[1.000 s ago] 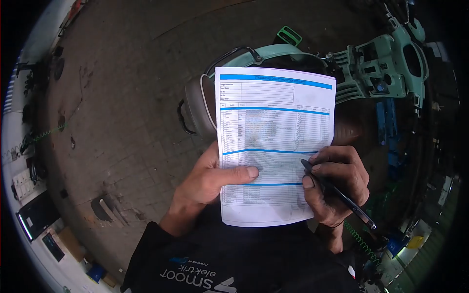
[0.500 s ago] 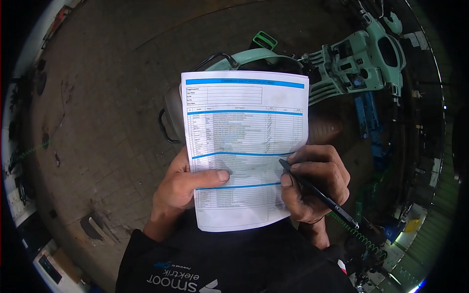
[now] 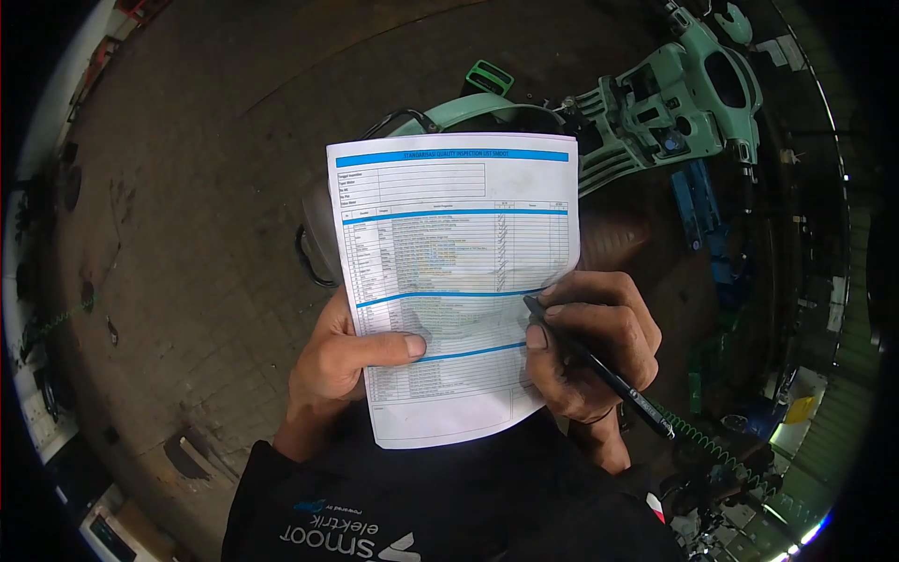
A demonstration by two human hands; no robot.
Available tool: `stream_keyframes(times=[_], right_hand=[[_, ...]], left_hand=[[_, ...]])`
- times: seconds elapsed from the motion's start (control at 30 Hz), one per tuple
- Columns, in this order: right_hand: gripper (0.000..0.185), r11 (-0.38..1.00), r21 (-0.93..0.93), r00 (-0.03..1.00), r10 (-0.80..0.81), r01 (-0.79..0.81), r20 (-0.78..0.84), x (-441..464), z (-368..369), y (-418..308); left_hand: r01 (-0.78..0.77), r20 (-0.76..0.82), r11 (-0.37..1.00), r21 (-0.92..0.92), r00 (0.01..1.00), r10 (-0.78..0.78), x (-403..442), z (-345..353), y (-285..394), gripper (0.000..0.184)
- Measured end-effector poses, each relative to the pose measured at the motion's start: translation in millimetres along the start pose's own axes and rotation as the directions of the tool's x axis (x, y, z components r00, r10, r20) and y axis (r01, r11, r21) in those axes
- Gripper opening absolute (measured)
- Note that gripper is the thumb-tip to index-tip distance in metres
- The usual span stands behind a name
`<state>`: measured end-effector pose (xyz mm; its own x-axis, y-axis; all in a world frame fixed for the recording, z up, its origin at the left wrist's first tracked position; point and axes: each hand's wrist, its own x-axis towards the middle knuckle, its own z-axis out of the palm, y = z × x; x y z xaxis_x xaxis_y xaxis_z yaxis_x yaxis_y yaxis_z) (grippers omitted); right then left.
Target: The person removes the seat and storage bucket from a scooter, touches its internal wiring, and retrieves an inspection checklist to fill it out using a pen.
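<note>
A printed inspection sheet (image 3: pixel 449 403) with blue bands and table rows is held up in front of my chest. My left hand (image 3: pixel 342 361) grips its lower left side, thumb on the front and the other fingers hidden behind. Handwritten marks run down a narrow column in the upper table. At the sheet's right edge, my right hand (image 3: pixel 599 342) is closed around a black pen (image 3: pixel 626 391). The pen's tip end points up and left, close to the middle blue band; whether it touches the paper I cannot tell.
Behind the sheet stands a pale green scooter (image 3: pixel 655 112) with panels off, its seat (image 3: pixel 613 239) partly covered. A bright green object (image 3: pixel 490 79) lies beyond it. Blue metal parts (image 3: pixel 695 211) and a coiled green hose (image 3: pixel 716 454) are at the right. Equipment lines the left wall.
The sheet and both hands have shifted slightly left in view, and the sheet tilts a little more. The pen stays in my right hand. The scooter also appears farther left.
</note>
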<state>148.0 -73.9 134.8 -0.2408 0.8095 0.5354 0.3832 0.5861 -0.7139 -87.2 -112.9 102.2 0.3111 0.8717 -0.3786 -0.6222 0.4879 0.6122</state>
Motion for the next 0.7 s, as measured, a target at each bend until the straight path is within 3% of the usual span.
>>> stream_keyframes(times=[0.7], right_hand=[[0.029, 1.0, 0.012, 1.0, 0.007, -0.007, -0.021, -0.2, 0.3, 1.3]], left_hand=[[0.01, 0.016, 1.0, -0.017, 1.0, -0.01, 2.3, -2.1, -2.6, 0.067]])
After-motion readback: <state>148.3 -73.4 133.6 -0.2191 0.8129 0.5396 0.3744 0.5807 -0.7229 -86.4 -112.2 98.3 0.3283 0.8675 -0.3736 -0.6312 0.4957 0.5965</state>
